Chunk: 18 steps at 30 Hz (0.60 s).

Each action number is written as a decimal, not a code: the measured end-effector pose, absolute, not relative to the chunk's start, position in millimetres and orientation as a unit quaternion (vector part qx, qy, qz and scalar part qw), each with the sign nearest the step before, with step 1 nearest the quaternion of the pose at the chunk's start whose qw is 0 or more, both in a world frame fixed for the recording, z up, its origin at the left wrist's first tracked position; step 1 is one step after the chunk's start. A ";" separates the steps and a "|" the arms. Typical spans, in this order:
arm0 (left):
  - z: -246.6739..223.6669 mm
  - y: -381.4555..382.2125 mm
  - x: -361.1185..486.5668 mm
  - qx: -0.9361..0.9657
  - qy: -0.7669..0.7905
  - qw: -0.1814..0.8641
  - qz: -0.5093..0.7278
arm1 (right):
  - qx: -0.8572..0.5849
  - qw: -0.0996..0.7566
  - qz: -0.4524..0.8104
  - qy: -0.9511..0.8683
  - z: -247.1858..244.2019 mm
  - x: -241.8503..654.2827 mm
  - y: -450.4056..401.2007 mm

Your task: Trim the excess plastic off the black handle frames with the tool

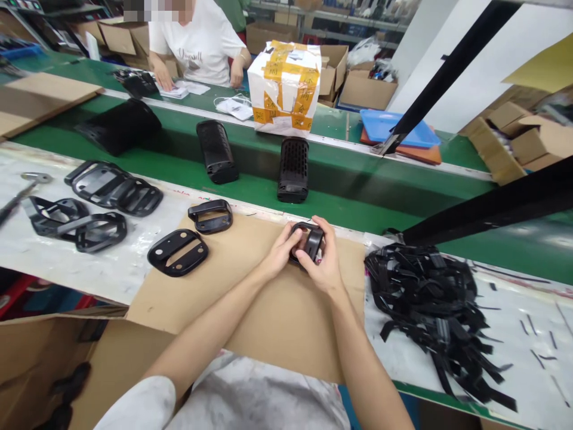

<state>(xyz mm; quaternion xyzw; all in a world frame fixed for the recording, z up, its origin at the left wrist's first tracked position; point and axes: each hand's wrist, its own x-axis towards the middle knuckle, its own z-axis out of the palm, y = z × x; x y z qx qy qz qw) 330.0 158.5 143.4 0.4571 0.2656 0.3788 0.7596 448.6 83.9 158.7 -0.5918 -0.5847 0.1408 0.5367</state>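
Both my hands grip one black plastic part with a raised handle (pixel 314 242), held over a cardboard sheet (pixel 250 286). My left hand (pixel 282 251) is closed on its left side, thumb across the front. On the right side, my right hand (pixel 326 260) wraps it with fingers behind and thumb in front. My palms cover part of it. To the left on the cardboard lie a flat black oval plate (pixel 178 253) with holes and a similar black handled part (pixel 211 216). Right of the cardboard is a tangled heap of black strips (pixel 425 292).
More black handled frames (pixel 114 188) and a hammer (pixel 22 194) lie at left. Black perforated housings (pixel 293 170) stand on the green conveyor (pixel 250 179). A taped white box (pixel 286 89) and a person (pixel 201 45) are across it. A dark post (pixel 447 77) slants at right.
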 end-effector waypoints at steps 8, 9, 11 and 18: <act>141.4 161.0 330.2 0.471 0.275 0.733 0.407 | -0.571 0.557 0.116 -0.592 158.6 448.0 84.8; 142.2 159.8 330.9 0.475 0.281 0.724 0.414 | -0.571 0.558 0.108 -0.592 158.8 446.8 84.9; 144.3 157.5 332.3 0.475 0.289 0.714 0.426 | -0.572 0.559 0.092 -0.593 159.2 444.6 85.3; 157.0 161.0 329.2 0.308 0.236 0.855 0.343 | -0.558 0.581 0.139 -0.575 158.8 449.4 85.3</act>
